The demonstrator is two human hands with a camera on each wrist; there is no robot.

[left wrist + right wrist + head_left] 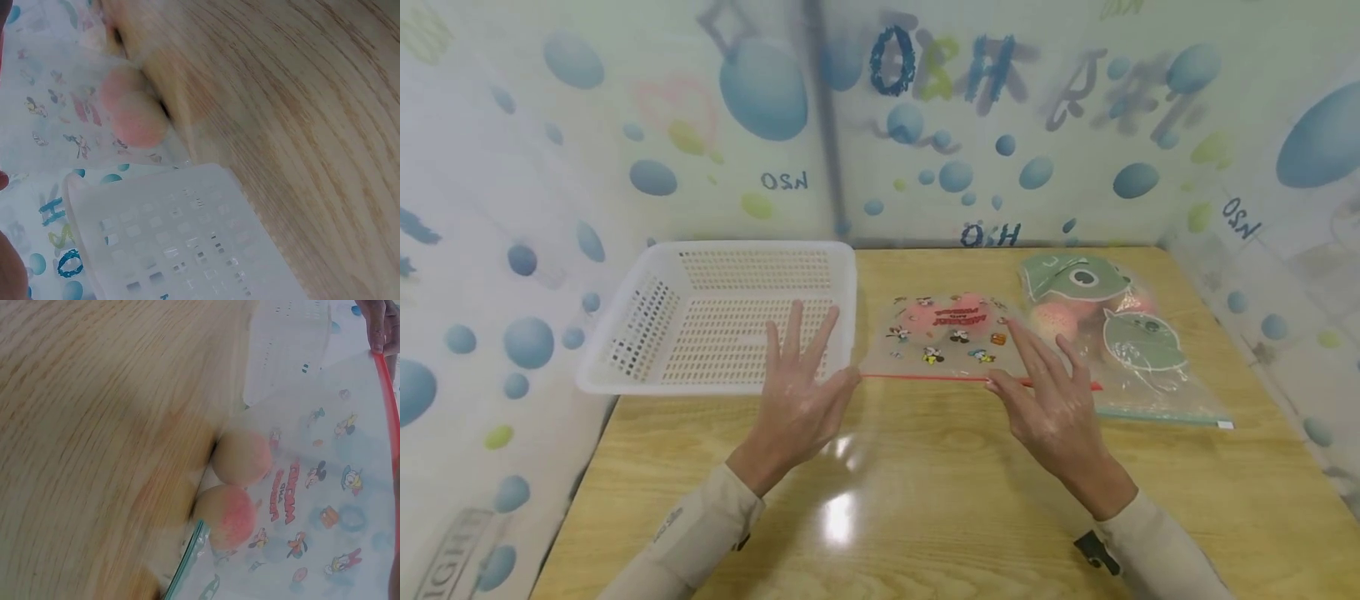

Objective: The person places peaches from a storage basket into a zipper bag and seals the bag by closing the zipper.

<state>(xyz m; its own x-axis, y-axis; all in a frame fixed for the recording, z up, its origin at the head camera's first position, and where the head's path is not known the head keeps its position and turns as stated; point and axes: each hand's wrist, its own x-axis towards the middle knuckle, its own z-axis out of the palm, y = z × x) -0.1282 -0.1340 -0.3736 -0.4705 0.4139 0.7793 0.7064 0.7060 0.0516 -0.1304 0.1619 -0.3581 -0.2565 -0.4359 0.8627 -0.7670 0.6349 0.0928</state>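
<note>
A translucent zip bag (955, 337) printed with small cartoon figures has a red zip strip along its near edge. Inside lie two pinkish peaches (240, 456), at the end away from the strip. My left hand (797, 400) pinches the strip's left end between thumb and index finger, its other fingers spread above the white basket's near right corner. Farther right along the strip, my right hand (1052, 408) pinches it with the thumb and a finger, the remaining fingers extended over the bag's right side. In the left wrist view, only slivers of a hand show.
A white perforated plastic basket (602, 350) stands at the left of the wooden table (925, 508). To the right lies another clear zip bag (1172, 396) with green animal prints, several peaches inside and a teal zip. A patterned curtain (880, 183) surrounds the table's back and sides.
</note>
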